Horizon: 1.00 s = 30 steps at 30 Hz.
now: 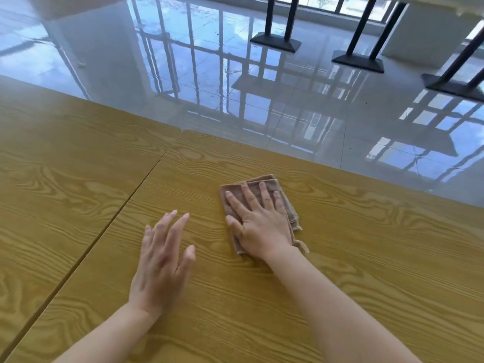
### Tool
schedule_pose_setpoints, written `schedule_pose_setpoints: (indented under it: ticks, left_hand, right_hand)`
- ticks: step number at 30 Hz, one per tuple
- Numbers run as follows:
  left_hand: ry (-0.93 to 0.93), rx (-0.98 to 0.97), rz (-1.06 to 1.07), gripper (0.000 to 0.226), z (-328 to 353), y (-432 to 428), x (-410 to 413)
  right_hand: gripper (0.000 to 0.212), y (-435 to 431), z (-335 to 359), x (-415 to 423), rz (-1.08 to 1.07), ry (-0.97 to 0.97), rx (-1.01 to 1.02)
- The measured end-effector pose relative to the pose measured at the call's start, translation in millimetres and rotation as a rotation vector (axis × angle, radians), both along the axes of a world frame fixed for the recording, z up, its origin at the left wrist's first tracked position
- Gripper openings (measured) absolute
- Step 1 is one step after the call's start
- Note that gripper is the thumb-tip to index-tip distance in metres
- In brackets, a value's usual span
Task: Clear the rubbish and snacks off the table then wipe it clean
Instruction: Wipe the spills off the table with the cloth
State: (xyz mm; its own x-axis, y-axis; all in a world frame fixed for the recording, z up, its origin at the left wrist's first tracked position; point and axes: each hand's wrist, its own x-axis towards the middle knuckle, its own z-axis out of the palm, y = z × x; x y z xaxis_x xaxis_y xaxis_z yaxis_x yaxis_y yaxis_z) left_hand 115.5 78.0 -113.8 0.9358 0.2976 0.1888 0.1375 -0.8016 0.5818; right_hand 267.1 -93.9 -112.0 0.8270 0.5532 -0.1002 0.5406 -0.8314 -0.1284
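Folded brown cloth (288, 208) lies flat on a yellow wood-grain laminate table (366, 258), pinned beneath the right hand (262, 226), whose fingers are straight and spread, pressing down rather than gripping; the cloth's edges show past the fingertips and along the little-finger side, with a loose corner trailing by the wrist. Ahead of those fingertips a band of bare tabletop runs to the table's far edge, which slants away toward the little-finger side, with glossy pale floor tiles (288, 106) beyond it. Wide bare wood stretches out from the little finger. On the thumb side, the left hand (162, 260) sits near the cloth but apart from it, fingers extended, slightly fanned and holding nothing; whether its palm touches the surface cannot be told. Past the left hand's little finger, a dark seam (125, 203) separates this table from a second matching table (65, 166) butted against it. Both bare forearms reach in from the near edge. Black metal table bases (275, 44) stand far off on the floor.
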Motion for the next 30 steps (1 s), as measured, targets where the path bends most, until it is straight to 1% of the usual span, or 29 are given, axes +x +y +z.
schedule_pose_setpoints:
  ticks: [3, 5, 7, 8, 9, 11, 13, 14, 16, 18, 20, 22, 25, 30]
  left_hand:
    - [-0.012, -0.025, -0.011, 0.056, 6.1, 0.2, -1.1]
    - [-0.002, 0.016, -0.058, 0.055, 10.9, -0.3, -1.3]
    - [0.012, 0.093, -0.141, 0.056, 12.4, -3.9, -3.4]
    - [0.023, 0.138, -0.191, 0.056, 12.2, -6.3, -4.8]
    - [0.038, 0.19, -0.248, 0.057, 10.8, -9.1, -6.0]
    - [0.078, 0.296, -0.355, 0.059, 7.3, -15.5, -6.0]
    - [0.142, 0.379, -0.4, 0.062, 3.5, -22.5, -2.1]
    - [0.173, 0.406, -0.394, 0.062, 1.9, -25.1, 0.7]
    - [0.21, 0.434, -0.355, 0.064, -0.6, -24.9, 5.5]
    - [0.241, 0.459, -0.319, 0.066, -1.3, -16.6, 9.9]
    - [0.259, 0.482, -0.296, 0.069, -0.5, -4.7, 16.6]
    - [0.284, 0.494, -0.281, 0.071, -1.0, 8.4, 28.3]
    - [0.314, 0.49, -0.243, 0.072, -2.8, 28.3, 51.2]
    - [0.352, 0.502, -0.236, 0.076, -5.9, 68.7, 97.2]
  right_hand:
    - [0.058, 2.9, -0.9, -47.0, 0.34, 0.0, 0.011]
    - [0.058, -8.2, 4.0, -60.1, 0.568, 0.012, 0.001]
    - [0.059, -22.2, 16.8, -53.3, 0.673, 0.049, -0.002]
    - [0.061, -28.6, 21.7, -50.5, 0.664, 0.068, 0.026]
    - [0.062, -34.6, 23.7, -52.1, 0.603, 0.085, 0.085]
    - [0.062, -42.1, 20.8, -68.2, 0.37, 0.103, 0.224]
    - [0.066, -41.7, 10.7, -88.8, 0.181, 0.092, 0.22]
    - [0.069, -39.9, 4.9, -94.6, 0.158, 0.068, 0.184]
    - [0.071, -35.1, -1.2, -88.8, 0.21, 0.027, 0.132]
    - [0.072, -28.2, 0.0, -66.5, 0.323, 0.007, 0.097]
    - [0.073, -20.3, 1.8, -41.2, 0.43, 0.023, 0.068]
    - [0.071, -7.1, 3.1, -17.3, 0.486, 0.018, 0.035]
    - [0.071, 17.3, 2.7, 10.7, 0.516, -0.01, 0.007]
    - [0.074, 57.4, -2.4, 45.1, 0.471, -0.011, 0.025]
